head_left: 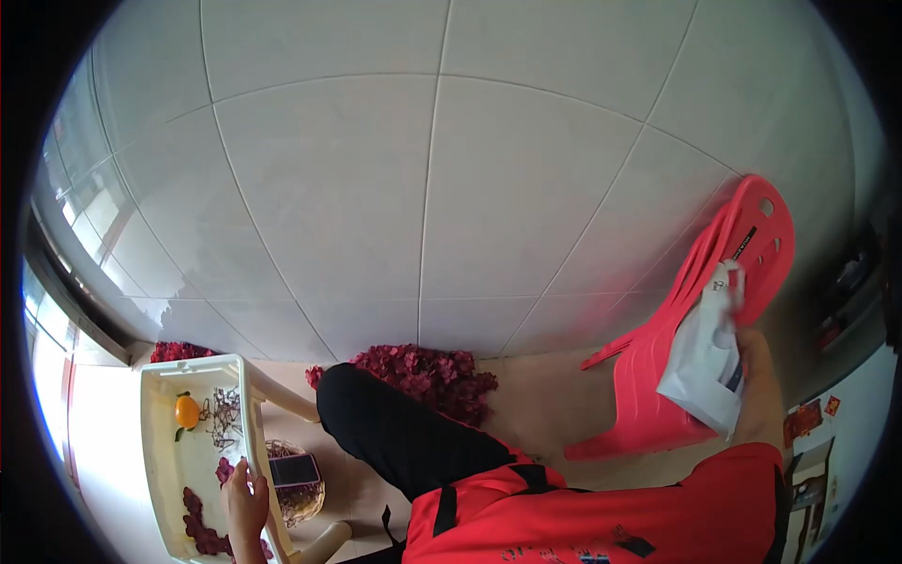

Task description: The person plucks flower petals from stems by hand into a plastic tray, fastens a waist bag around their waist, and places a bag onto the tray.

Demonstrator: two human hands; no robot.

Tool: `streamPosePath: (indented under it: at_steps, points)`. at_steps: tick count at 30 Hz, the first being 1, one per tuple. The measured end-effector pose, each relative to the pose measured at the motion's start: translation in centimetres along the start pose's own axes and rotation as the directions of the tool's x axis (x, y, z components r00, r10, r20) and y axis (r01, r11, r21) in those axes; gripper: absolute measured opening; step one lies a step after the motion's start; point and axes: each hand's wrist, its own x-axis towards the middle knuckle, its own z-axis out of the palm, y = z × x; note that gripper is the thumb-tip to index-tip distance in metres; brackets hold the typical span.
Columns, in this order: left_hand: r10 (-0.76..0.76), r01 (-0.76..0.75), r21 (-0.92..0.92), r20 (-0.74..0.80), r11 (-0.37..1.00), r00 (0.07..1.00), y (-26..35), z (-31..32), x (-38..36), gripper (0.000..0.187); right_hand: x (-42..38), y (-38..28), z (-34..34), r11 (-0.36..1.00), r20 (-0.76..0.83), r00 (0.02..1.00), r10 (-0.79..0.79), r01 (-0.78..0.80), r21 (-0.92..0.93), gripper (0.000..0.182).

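At the lower left, my left hand [246, 503] is over a cream plastic tray table [246, 395], its fingers closed on a small dark red flower [225, 471]. More dark red flowers [199, 528], an orange fruit [187, 412] with green leaves and a tangle of thin dark stems [225, 418] lie in the tray. On the right, my right hand [738, 305], blurred, is closed on a white plastic bag [705, 362] against the stacked red chairs [648, 376]. The bag partly hides its fingers; what the bag contains is hidden.
Heaped dark red flowers [423, 376] lie on the floor by the tiled wall, with another heap [181, 352] behind the tray. A wicker basket [305, 508] with a dark flat phone-like object [294, 471] on it stands beside the tray table. My black-trousered leg crosses the middle.
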Motion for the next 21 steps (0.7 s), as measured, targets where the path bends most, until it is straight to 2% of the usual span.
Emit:
streamPosePath:
  at_steps: [2,4,6,9,11,12,13,14,16,17,19,21]
  points:
    - [0.101,-0.095,0.077,-0.079,0.993,0.992,-0.2,0.1,0.6,0.038,-2.2,0.9,-0.9,0.996,-0.03,0.999,-0.031,0.033,0.082,0.027]
    - [0.201,-0.177,0.163,-0.142,0.971,0.969,-0.3,0.1,0.9,0.035,-3.9,-1.8,-1.5,0.986,-0.055,0.997,-0.058,0.066,0.155,0.025]
    - [0.129,-0.108,0.193,-0.099,0.975,0.987,3.0,-1.8,1.4,0.036,-4.4,0.8,-2.8,0.97,-0.069,0.994,-0.085,0.098,0.222,0.023]
    - [0.151,-0.131,0.205,-0.086,0.97,0.985,7.1,-4.5,1.7,0.036,0.7,2.6,-4.9,0.924,-0.069,0.986,-0.149,0.164,0.346,0.021]
    - [0.18,-0.173,0.085,-0.091,0.981,0.979,10.1,-5.6,1.5,0.038,7.5,3.8,-6.6,0.874,-0.072,0.974,-0.215,0.225,0.43,0.019]
    - [0.158,-0.148,0.095,-0.101,0.984,0.982,10.7,-5.6,1.3,0.038,6.1,1.1,-6.0,0.845,-0.066,0.967,-0.245,0.247,0.474,0.019]
    - [0.207,-0.204,0.035,-0.133,0.978,0.969,11.1,-5.4,1.3,0.036,4.6,-2.0,-5.7,0.819,-0.02,0.917,-0.399,0.366,0.442,0.018]
    - [0.261,-0.269,-0.025,-0.169,0.963,0.951,11.7,-5.2,1.5,0.034,-0.1,-7.9,-5.7,0.773,0.023,0.844,-0.537,0.481,0.413,0.016]
    - [0.367,-0.389,-0.062,-0.224,0.919,0.903,13.9,-5.0,1.2,0.031,-7.8,-12.7,-4.7,0.654,-0.044,0.673,-0.738,0.731,0.195,0.014]
    - [0.36,-0.384,-0.06,-0.241,0.921,0.901,15.4,-5.2,0.7,0.031,-11.0,-14.0,-4.5,0.651,-0.095,0.653,-0.752,0.757,0.056,0.012]
    - [0.352,-0.444,-0.383,-0.286,0.81,0.891,18.7,-5.8,-0.9,0.026,-14.1,-14.6,-3.1,0.454,-0.171,0.502,-0.848,0.853,0.257,0.009]
    - [0.471,-0.627,-0.403,-0.423,0.667,0.774,21.1,-6.1,-2.1,0.024,-16.6,-14.5,-2.5,0.254,-0.19,0.303,-0.934,0.936,0.245,0.008]
